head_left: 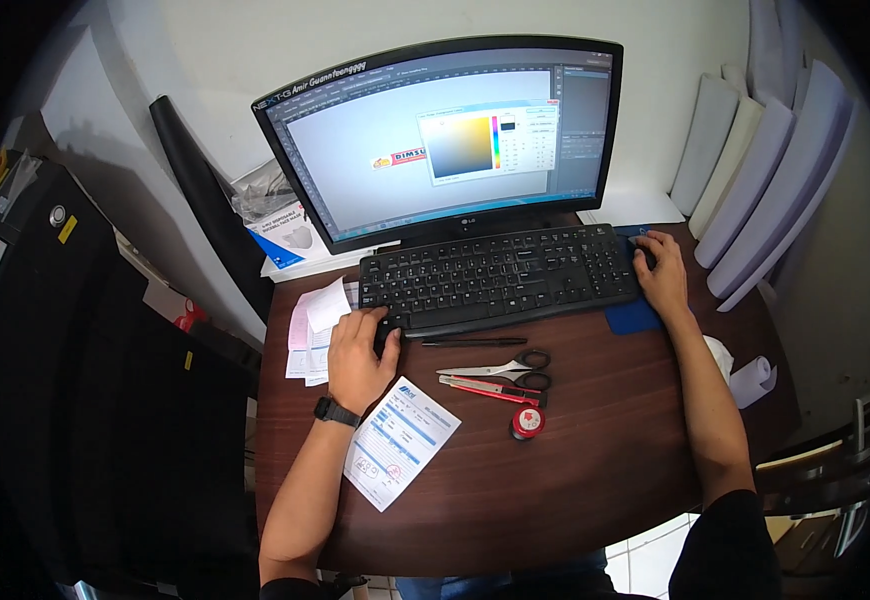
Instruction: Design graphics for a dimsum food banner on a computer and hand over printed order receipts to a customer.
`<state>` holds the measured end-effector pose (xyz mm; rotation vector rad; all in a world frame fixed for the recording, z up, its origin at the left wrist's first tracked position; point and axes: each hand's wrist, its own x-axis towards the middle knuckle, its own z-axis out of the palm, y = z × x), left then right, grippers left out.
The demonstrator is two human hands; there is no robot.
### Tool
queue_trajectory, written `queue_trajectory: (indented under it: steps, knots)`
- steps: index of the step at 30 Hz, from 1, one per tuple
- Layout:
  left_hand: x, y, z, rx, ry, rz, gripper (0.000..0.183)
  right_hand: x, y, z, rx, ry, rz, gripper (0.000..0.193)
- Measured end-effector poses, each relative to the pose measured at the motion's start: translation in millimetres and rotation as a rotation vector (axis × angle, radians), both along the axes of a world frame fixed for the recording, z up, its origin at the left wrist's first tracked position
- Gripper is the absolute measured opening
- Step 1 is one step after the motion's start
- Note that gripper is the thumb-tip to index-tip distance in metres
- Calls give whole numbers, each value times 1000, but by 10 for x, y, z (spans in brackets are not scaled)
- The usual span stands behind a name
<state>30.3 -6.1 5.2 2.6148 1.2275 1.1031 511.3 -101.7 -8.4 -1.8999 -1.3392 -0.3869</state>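
Note:
My left hand rests at the lower left corner of a black keyboard, fingertips on its keys and thumb apart; a dark watch is on that wrist. At the keyboard's right end, my right hand curls over a dark computer mouse, mostly hidden beneath it. The mouse is on a blue mouse pad. Behind the keyboard stands a monitor, displaying a color-picker window over a white canvas with a small red and yellow logo.
Before the keyboard lie a black pen, scissors, a red utility knife, a round red container and a printed form. More papers lie left. Large rolls lean at right; a dark cabinet stands left.

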Motion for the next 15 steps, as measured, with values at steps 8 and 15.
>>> queue_trajectory:
  steps: [8,15]
  knots:
    - [-6,-1,-3,-2,9,14,31,11,11,-16,-3,-6,15,27]
    - [-11,-4,6,0,5,0,32,0,2,-8,4,-7,14,26]
